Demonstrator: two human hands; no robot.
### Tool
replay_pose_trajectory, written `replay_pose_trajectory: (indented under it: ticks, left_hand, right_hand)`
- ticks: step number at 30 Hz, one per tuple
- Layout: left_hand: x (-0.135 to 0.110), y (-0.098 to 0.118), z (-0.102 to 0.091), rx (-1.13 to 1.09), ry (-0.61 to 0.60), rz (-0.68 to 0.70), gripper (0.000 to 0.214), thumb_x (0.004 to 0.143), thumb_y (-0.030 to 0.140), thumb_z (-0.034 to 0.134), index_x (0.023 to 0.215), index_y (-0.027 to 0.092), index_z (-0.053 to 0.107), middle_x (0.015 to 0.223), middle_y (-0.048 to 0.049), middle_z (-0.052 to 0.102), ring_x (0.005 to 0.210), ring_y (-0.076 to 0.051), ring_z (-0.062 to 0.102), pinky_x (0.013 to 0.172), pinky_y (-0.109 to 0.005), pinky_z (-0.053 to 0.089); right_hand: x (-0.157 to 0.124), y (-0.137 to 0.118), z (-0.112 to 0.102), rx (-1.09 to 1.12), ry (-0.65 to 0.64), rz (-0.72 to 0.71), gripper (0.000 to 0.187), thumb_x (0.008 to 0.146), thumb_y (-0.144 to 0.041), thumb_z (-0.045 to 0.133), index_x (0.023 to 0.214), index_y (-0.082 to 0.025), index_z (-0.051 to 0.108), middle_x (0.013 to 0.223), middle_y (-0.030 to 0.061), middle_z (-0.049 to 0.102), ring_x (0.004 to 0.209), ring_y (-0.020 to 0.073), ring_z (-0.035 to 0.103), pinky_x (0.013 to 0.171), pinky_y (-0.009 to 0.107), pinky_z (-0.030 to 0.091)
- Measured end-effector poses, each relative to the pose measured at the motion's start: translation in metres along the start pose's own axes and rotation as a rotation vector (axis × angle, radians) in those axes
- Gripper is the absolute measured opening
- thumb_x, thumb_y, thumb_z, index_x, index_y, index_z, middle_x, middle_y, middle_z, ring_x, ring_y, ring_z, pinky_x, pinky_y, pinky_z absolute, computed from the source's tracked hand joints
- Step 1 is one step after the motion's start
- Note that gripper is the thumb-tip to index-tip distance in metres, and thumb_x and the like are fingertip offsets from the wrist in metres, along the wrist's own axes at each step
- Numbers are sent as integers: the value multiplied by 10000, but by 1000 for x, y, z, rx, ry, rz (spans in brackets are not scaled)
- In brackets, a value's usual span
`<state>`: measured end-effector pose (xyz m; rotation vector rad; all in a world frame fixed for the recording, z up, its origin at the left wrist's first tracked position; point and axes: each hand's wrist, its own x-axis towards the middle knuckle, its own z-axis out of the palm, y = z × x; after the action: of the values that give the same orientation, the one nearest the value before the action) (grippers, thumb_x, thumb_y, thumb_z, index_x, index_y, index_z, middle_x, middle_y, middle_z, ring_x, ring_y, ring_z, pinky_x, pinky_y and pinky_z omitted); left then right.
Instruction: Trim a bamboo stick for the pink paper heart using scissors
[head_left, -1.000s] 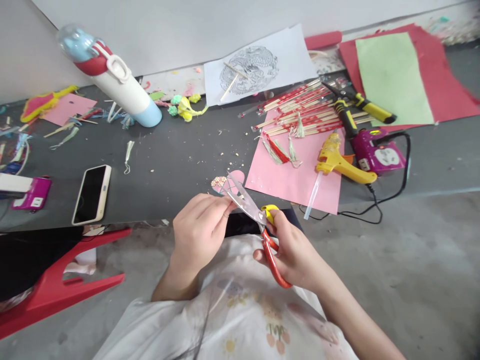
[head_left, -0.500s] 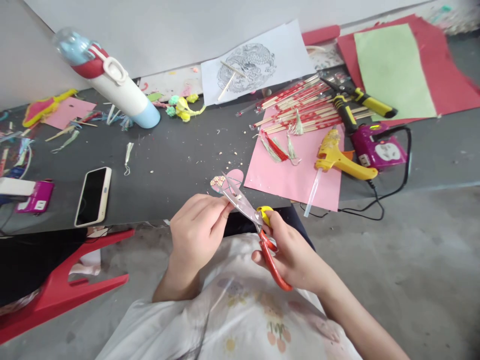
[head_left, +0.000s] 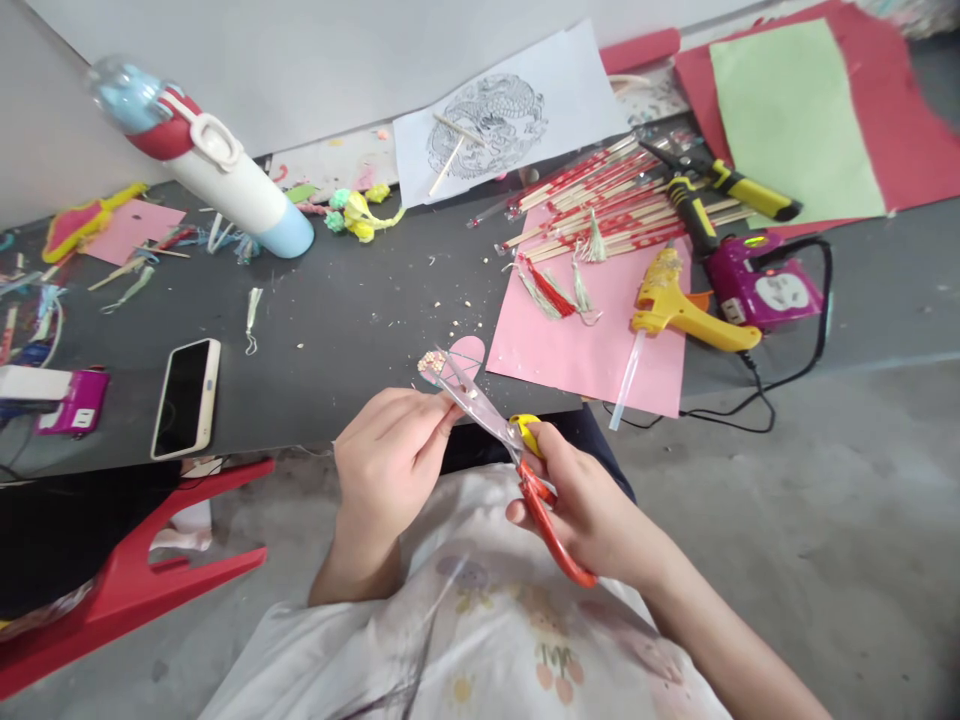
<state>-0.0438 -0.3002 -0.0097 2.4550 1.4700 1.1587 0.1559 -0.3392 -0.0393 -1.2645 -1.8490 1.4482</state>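
My right hand [head_left: 581, 490] grips a pair of scissors [head_left: 487, 412] with red and yellow handles, the blades pointing up and left. My left hand [head_left: 394, 450] is closed in a pinch beside the blades, on something too small and hidden to name. A tiny pale bit [head_left: 470, 392] shows at the blades. Just beyond the tips lies a heart-shaped pink piece [head_left: 468, 352], its left lobe partly covered with small pale bits and its surface crossed by dark lines. Pale crumbs [head_left: 455, 324] are scattered on the dark table above it.
A pink sheet [head_left: 570, 350] with tassels lies right of the heart, near a yellow glue gun [head_left: 664, 305], pliers [head_left: 694, 220] and red-wrapped sticks [head_left: 592, 195]. To the left are a phone [head_left: 186, 398] and a bottle [head_left: 217, 170]. A red stool [head_left: 135, 600] stands at lower left.
The view has shifted slightly. The scissor blades look a little closer together than before; both hands stay in nearly the same place.
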Motion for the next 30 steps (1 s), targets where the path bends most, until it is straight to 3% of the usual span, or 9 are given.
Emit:
replay_pose_trajectory:
  ticks: [8, 23, 30]
  left_hand:
    - [-2, -2, 1, 5, 2, -7, 170, 784, 27, 641, 831, 188, 669, 765, -10, 703, 739, -131, 633, 728, -257, 512]
    - [-3, -6, 8, 10, -24, 22, 186, 782, -1, 609, 803, 180, 647, 688, -4, 659, 695, -136, 613, 683, -252, 495]
    - [-1, -9, 7, -7, -103, -16, 204, 827, 44, 560, 694, 186, 622, 643, -4, 641, 669, -130, 604, 662, -249, 487]
  right_hand:
    - [3, -2, 3, -155, 105, 8, 298, 850, -393, 602, 937, -221, 375, 857, 46, 590, 686, 185, 556, 561, 277, 431]
    - [4, 0, 2, -185, 27, 120, 234, 889, -413, 505, 886, -230, 359, 696, 10, 595, 603, 213, 594, 542, 284, 396]
    - [5, 0, 4, -260, 39, 112, 269, 882, -424, 510, 976, -196, 402, 807, 63, 625, 646, 224, 602, 549, 301, 425]
